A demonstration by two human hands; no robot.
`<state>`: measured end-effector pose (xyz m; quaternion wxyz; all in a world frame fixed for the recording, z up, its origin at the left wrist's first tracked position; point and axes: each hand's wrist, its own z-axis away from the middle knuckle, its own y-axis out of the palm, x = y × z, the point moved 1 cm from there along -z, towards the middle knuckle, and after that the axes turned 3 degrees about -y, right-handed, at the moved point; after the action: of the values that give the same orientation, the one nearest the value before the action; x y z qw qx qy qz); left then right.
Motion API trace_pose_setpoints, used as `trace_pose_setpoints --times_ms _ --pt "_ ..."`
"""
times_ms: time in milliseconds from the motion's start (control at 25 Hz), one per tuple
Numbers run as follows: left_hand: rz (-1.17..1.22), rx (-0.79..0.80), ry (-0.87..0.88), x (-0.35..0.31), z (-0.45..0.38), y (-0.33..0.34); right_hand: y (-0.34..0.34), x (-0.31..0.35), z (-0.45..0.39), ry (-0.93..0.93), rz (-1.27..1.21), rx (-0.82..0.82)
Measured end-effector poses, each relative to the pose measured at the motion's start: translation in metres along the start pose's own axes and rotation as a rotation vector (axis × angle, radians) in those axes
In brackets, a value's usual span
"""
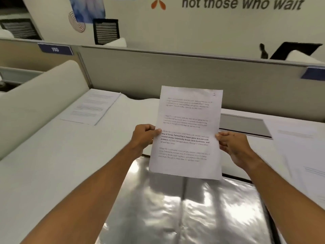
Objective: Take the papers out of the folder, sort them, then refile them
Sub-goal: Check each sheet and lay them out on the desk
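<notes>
A printed sheet of paper is held upright above the desk, text facing me. My left hand pinches its left edge and my right hand pinches its right edge. Below it the folder lies open on the desk, its shiny clear plastic sleeves reflecting light. A small stack of printed papers lies flat at the far left of the desk. More printed papers lie at the right edge.
A white desk is bounded by a grey partition at the back and a rounded white divider at the left. A cable slot sits behind the held sheet.
</notes>
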<state>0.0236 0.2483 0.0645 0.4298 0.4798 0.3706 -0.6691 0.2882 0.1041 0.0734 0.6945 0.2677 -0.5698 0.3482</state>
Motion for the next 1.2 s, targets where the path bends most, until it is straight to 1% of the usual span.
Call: trace_pose_setpoints --times_ms 120,280,520,640,760,960,1120,1200 --pt "-0.037 -0.058 -0.029 0.008 -0.055 -0.08 0.095 -0.006 -0.032 0.044 0.01 0.01" --pt "-0.074 -0.178 -0.051 0.004 -0.115 -0.157 0.192 -0.016 -0.07 0.103 0.03 0.005" --pt "-0.227 -0.378 -0.081 0.012 -0.185 -0.215 0.285 -0.033 -0.122 0.127 0.122 0.003" --pt "-0.361 -0.435 -0.094 0.015 -0.221 -0.227 0.31 -0.042 -0.152 0.138 0.19 -0.069" --pt "-0.457 -0.451 -0.087 0.017 -0.248 -0.226 0.327 -0.047 -0.17 0.159 0.226 -0.115" --pt "-0.696 -0.486 -0.067 0.014 -0.275 -0.225 0.349 -0.044 -0.188 0.15 0.266 -0.174" --pt "-0.854 -0.485 0.017 0.015 -0.277 -0.222 0.352 -0.045 -0.192 0.15 0.323 -0.172" --pt "-0.976 -0.469 0.108 0.014 -0.27 -0.215 0.351 -0.044 -0.189 0.082 0.456 -0.177"
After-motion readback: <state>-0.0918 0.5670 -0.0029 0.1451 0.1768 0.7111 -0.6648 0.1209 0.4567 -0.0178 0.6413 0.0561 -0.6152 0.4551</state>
